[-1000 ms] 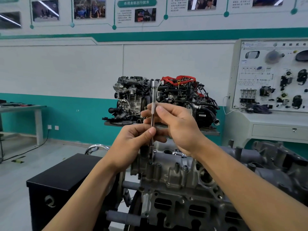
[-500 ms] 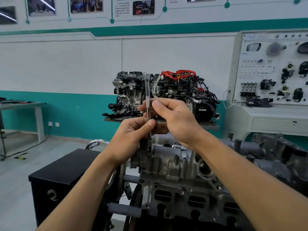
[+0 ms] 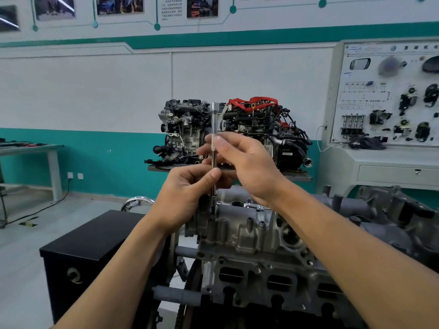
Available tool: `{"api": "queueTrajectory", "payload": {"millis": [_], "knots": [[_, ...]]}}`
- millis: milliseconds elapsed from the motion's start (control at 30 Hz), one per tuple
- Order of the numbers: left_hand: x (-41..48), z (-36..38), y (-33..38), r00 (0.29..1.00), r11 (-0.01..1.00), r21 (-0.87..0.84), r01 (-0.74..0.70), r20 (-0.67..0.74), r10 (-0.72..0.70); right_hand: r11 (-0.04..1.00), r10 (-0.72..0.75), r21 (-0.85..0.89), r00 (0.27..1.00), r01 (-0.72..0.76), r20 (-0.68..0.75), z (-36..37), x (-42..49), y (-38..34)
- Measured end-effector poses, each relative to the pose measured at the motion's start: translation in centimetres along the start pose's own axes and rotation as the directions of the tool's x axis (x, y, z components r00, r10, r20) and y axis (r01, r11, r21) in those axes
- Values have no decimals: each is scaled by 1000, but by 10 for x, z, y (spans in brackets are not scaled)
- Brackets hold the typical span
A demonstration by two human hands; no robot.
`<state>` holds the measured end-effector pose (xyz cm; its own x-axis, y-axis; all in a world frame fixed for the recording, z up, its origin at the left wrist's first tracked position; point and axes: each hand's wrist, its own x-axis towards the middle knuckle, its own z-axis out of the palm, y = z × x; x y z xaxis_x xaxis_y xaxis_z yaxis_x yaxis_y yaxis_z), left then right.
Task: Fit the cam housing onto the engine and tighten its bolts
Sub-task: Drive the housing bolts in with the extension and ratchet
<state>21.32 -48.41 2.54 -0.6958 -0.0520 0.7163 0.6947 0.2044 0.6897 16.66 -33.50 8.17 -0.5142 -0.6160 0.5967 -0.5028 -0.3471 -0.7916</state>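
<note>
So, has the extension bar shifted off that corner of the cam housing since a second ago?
No. The extension bar still stands with its lower end at the same left corner of the cam housing.

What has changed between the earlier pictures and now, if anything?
Nothing clearly moved. The left hand and right hand still pinch the upright bar, its lower end down at the housing. Any twist is too small to tell.

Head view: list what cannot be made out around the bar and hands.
All head view.
- Lower end of the bar and its bolt: partly behind the left hand, dark.
- Housing: right part behind the right arm.
- Wall text: too small, blurred.
- Panel: cut by the right edge, blurred.
</note>
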Motion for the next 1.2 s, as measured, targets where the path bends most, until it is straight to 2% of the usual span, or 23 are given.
{"api": "queueTrajectory", "payload": {"millis": [67,167,267,367,467,567,700,800,900,1033,1133,1200], "knots": [[0,-1,1,997,999,-37,21,76,-18,999,28,22,999,-29,41,1,-1,-1],[1,0,2,993,991,-115,67,109,-54,999,-13,-29,1000,12,-12,1,0,0],[-1,2,0,999,997,-78,30,24,-28,998,-51,-46,994,46,-100,0,1,1],[-1,0,-1,1000,1000,-7,1,-32,-1,999,-40,-30,998,38,-52,-1,1,-1],[-1,-3,-3,999,1000,-14,19,41,-18,998,2,59,1000,-3,24,0,-1,-1],[0,-2,0,994,993,-93,70,89,-61,999,-29,-14,999,29,-16,1,-1,-1],[-2,2,0,1000,998,-53,17,6,-16,998,-49,-51,994,45,-99,2,1,-2],[-3,1,-1,997,1000,-21,-5,-72,3,999,-45,-21,999,45,-26,2,1,-3],[-2,-2,-1,1000,1000,-9,16,6,-16,997,6,71,999,-8,35,2,-1,-4],[-1,-3,0,996,995,-69,67,70,-63,997,-58,-44,997,56,-54,1,1,-2],[-1,0,-1,999,997,-71,31,18,-30,999,-48,-27,992,45,-118,2,2,-2],[-2,1,-3,999,998,-57,8,-38,-10,999,-35,-6,997,35,-72,2,1,-4]]}}
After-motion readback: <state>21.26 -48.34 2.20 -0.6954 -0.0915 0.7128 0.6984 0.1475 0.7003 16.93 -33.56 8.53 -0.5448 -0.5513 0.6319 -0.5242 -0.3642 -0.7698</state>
